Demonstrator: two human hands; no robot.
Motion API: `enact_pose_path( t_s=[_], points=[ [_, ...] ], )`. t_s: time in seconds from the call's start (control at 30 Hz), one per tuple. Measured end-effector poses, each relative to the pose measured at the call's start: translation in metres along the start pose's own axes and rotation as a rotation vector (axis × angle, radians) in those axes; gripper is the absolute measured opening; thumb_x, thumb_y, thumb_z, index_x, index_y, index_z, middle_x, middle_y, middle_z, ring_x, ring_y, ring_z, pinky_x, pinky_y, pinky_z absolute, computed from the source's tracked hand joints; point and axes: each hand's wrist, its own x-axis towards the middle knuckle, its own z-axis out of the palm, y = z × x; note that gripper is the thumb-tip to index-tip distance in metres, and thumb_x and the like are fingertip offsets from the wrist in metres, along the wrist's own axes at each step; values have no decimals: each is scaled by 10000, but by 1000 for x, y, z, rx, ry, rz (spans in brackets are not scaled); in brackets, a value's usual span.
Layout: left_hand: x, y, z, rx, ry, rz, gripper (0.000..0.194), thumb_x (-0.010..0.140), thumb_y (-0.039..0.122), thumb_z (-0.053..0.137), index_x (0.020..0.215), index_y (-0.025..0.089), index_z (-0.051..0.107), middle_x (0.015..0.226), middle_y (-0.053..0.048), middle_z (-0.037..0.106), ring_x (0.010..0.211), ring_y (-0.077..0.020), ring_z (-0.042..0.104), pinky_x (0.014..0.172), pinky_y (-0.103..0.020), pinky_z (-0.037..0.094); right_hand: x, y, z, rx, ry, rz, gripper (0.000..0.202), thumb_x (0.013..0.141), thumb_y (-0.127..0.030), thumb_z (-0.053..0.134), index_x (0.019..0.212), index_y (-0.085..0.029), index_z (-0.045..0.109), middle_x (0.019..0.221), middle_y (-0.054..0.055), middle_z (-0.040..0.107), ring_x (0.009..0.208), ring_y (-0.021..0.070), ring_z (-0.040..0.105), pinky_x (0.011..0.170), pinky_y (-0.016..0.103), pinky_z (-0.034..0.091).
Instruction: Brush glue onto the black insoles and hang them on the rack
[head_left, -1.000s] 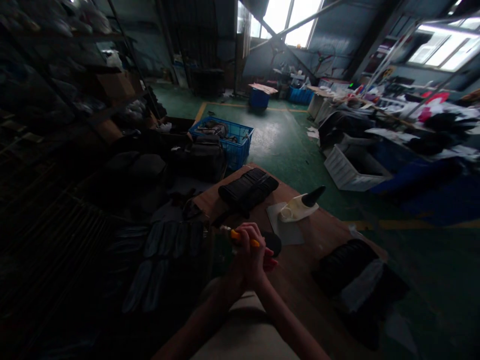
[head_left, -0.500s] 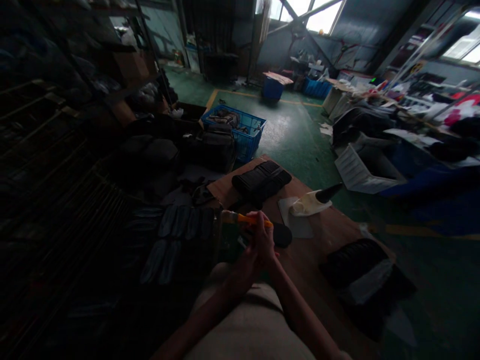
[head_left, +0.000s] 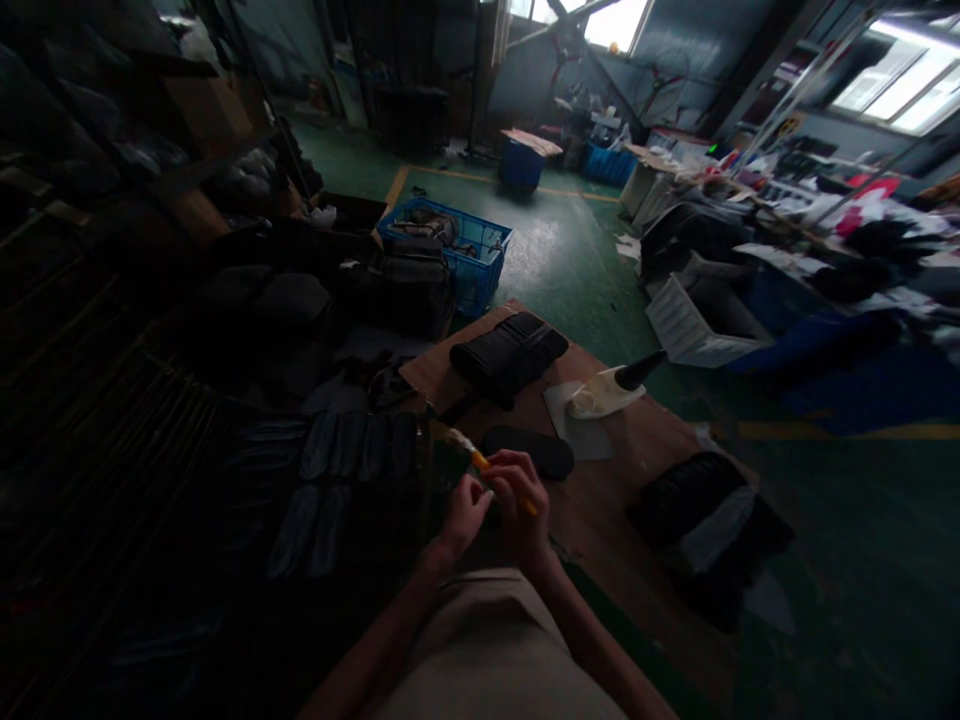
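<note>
My right hand (head_left: 521, 492) is closed around the orange handle of a brush (head_left: 480, 460), its pale bristle end pointing up and left. Close beside it, my left hand (head_left: 466, 515) is pinched closed, and what it holds, if anything, is too small and dark to name. Just beyond the hands a dark sole-shaped piece (head_left: 534, 452) lies on a brown board (head_left: 600, 500). Farther up on the board rests a black bundle (head_left: 510, 352). To its right, a pale container with a black nozzle (head_left: 609, 390) lies over a light sheet (head_left: 592, 436).
Rows of dark sole-like pieces (head_left: 337, 445) lie left of the hands. A black bundle with plastic (head_left: 709, 525) sits on the board's right side. Beyond stand a blue crate (head_left: 476, 270), a grey bin (head_left: 697, 325) and dark shelving (head_left: 217, 160) at left.
My hands have come apart from their overlapping hold. The brush now tilts more steeply in my right hand, with its bristles up and left. The view has shifted slightly to the right.
</note>
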Motion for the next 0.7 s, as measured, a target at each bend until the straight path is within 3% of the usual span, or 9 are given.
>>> enact_pose_path(
  t_s=[0.13,0.2,0.27,0.37,0.43,0.53,0.7],
  points=[
    [21,-21,-17,-42,-33,-166,397,701,567,627,650,209,461,458,46,486,402,-125,492,427,-232,372,-6,28,-65,91,379,292,353,921,-466,486,791,-177,641,942,70,628,884,193,621,703,300,534],
    [30,-29,-20,-54,-57,-183,400,725,569,610,659,200,468,461,35,514,405,-125,509,421,-219,369,-13,53,-102,119,579,457,418,882,-554,497,829,-164,638,898,61,633,778,177,628,621,275,524],
    [41,-32,-19,-29,-3,-179,346,780,511,580,699,193,472,531,14,569,464,-134,563,448,-220,405,-18,81,-136,104,675,624,488,796,-640,549,821,-158,618,768,33,611,613,139,580,502,234,465],
    [65,-25,-12,86,118,-168,215,843,390,542,806,184,494,745,-37,652,658,-163,650,549,-253,484,-17,126,-171,-83,444,815,620,742,-738,488,880,-147,618,653,0,573,461,105,480,410,221,379],
    [84,-14,-4,217,158,-134,178,858,349,544,867,173,519,879,-81,672,810,-187,665,659,-281,509,-12,154,-179,-195,235,909,636,722,-756,481,840,-147,622,580,-12,552,396,100,433,378,227,341],
    [110,0,9,371,157,-104,204,857,359,583,878,158,561,941,-121,678,924,-221,651,769,-299,487,0,188,-171,-219,49,1016,537,690,-697,596,636,-164,586,468,-15,511,348,101,410,355,228,305],
    [128,10,22,721,32,-169,331,898,457,533,799,153,621,873,-148,689,906,-261,663,729,-295,443,12,222,-146,-200,-140,1123,491,745,-569,653,490,-171,518,403,-19,463,341,86,395,367,215,307]
  ],
)
